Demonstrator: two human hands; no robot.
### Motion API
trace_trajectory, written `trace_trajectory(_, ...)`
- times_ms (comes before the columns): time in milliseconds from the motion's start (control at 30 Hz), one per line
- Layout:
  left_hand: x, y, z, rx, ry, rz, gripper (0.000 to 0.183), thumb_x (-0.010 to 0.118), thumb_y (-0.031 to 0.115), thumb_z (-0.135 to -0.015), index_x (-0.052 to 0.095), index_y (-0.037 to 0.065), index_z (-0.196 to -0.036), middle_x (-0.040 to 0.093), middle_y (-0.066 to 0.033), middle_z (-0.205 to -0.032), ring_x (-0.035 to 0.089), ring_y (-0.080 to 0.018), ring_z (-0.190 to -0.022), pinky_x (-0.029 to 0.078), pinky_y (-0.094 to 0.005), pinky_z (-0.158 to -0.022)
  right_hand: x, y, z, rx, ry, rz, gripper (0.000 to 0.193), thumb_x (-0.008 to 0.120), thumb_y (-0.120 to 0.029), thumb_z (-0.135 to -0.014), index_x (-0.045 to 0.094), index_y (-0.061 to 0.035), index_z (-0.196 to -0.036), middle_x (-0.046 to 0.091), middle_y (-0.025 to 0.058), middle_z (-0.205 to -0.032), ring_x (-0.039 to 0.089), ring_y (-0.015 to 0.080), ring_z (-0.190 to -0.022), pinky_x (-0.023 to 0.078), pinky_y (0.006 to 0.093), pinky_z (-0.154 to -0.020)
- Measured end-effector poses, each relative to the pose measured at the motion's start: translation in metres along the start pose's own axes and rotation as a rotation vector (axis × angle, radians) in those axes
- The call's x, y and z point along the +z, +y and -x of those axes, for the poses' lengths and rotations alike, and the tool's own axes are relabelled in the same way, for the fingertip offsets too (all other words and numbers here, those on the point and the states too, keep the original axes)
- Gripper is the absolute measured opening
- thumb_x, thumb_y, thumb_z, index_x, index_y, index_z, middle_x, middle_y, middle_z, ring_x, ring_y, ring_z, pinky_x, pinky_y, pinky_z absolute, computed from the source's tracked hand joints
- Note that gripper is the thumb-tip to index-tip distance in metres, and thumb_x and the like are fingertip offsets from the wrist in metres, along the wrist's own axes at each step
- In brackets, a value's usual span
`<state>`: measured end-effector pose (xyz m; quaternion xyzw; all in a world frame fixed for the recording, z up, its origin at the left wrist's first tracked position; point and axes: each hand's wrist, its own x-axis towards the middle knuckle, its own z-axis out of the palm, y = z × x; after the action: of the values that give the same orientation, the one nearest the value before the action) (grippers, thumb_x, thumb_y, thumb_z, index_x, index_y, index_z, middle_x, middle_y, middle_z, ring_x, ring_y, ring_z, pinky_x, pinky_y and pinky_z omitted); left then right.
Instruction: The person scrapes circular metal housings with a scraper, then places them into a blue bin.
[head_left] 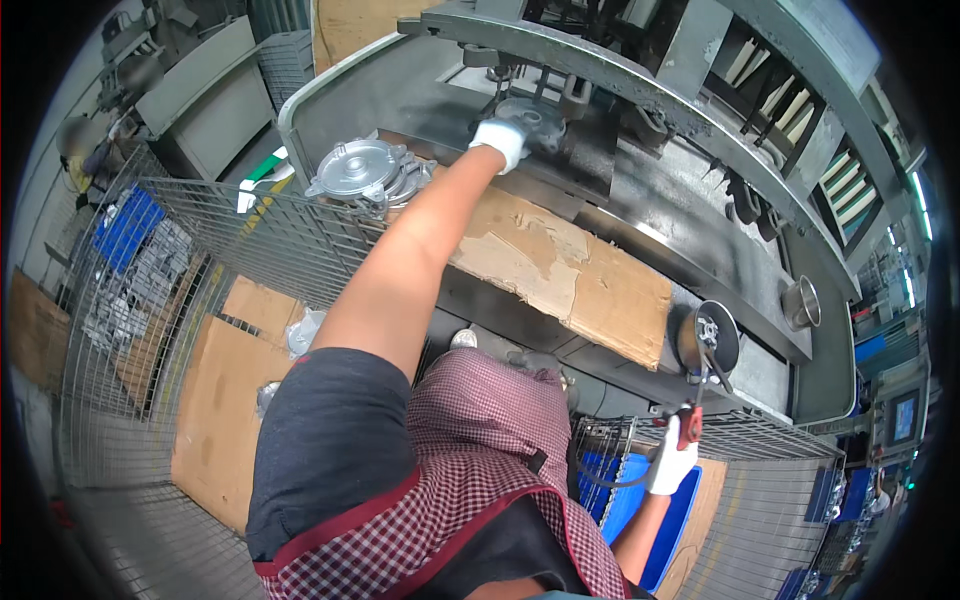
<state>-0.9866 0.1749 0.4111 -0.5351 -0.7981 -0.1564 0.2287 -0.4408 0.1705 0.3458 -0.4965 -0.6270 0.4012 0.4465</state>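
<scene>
My left hand (499, 143), in a white glove, reaches far forward into the machine. It grips the near edge of a round grey metal casting (532, 120); both are blurred by motion, and the fingertips are hidden. At the right, my gloved right hand (672, 465) is closed around a red-handled air blow gun (690, 425) with a dark hose. The gun's thin nozzle points away from me toward a dark round pot (688, 345), which has a small metal part (707, 330) in it. Left of my left forearm lies a pile of similar round castings (357, 168).
Worn cardboard (610, 300) covers the machine's front ledge. A heavy grey frame (600, 60) spans above the bed. A metal cup (801, 303) stands at the far right. Wire cages flank me, the left one (300, 235) lined with cardboard; a blue bin (670, 530) sits right.
</scene>
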Motion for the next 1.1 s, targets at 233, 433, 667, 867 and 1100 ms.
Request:
trace_trajectory(233, -0.018, 0.05, 0.097, -0.069, 0.008, 0.089, 0.016, 0.061, 0.02, -0.078, 0.06, 0.007, -0.087, 0.059, -0.0164, -0.075, 0.06, -0.0338, -0.071, 0.048, -0.0425, -0.064, 0.034, -0.015, 0.03, -0.007, -0.298, 0.233, 0.045, 0.066, -0.01, -0.084, 0.051, 0.0016, -0.125, 0.063, 0.0105, -0.108, 0.059, 0.0161, -0.099, 0.044, 0.0284, -0.09)
trace_trajectory(433, -0.012, 0.116, 0.205, -0.043, -0.124, 0.286, 0.02, 0.063, 0.024, -0.078, 0.063, 0.008, -0.09, 0.061, -0.0142, -0.082, 0.061, -0.0319, -0.077, 0.048, -0.0419, -0.067, 0.157, -0.1, -0.005, -0.458, -0.554, 0.64, 0.04, 0.054, -0.043, -0.086, 0.051, -0.0096, -0.107, 0.062, 0.0248, -0.092, 0.06, 0.0437, -0.083, 0.048, 0.048, -0.072)
trace_trajectory(667, -0.089, 0.091, 0.225, -0.085, -0.087, 0.331, 0.027, 0.06, 0.03, -0.083, 0.065, 0.007, -0.098, 0.063, -0.0119, -0.09, 0.06, -0.0285, -0.087, 0.047, -0.0403, -0.076, 0.218, -0.145, -0.047, -0.257, -0.382, 0.717, 0.04, 0.042, -0.042, -0.09, 0.053, -0.009, -0.11, 0.064, 0.0221, -0.097, 0.061, 0.0403, -0.091, 0.047, 0.048, -0.081)
trace_trajectory(867, -0.141, -0.025, 0.224, -0.398, 0.022, 0.176, 0.027, 0.055, 0.029, -0.086, 0.066, 0.007, -0.097, 0.064, -0.0138, -0.098, 0.059, -0.0321, -0.095, 0.046, -0.0397, -0.084, 0.16, -0.107, -0.014, -0.296, -0.497, 0.698, 0.038, 0.053, -0.042, -0.087, 0.055, -0.0107, -0.109, 0.065, 0.022, -0.093, 0.062, 0.0397, -0.089, 0.048, 0.0438, -0.077)
trace_trajectory(1100, -0.15, -0.091, 0.166, -0.644, -0.234, 0.061, 0.035, 0.059, 0.035, -0.08, 0.066, 0.016, -0.108, 0.064, -0.0142, -0.107, 0.06, -0.0315, -0.099, 0.047, -0.0376, -0.086, 0.051, -0.039, -0.02, -0.286, -0.171, 0.305, 0.05, 0.061, -0.03, -0.088, 0.05, -0.0067, -0.131, 0.061, 0.0082, -0.119, 0.063, 0.0168, -0.089, 0.047, 0.0303, -0.08)
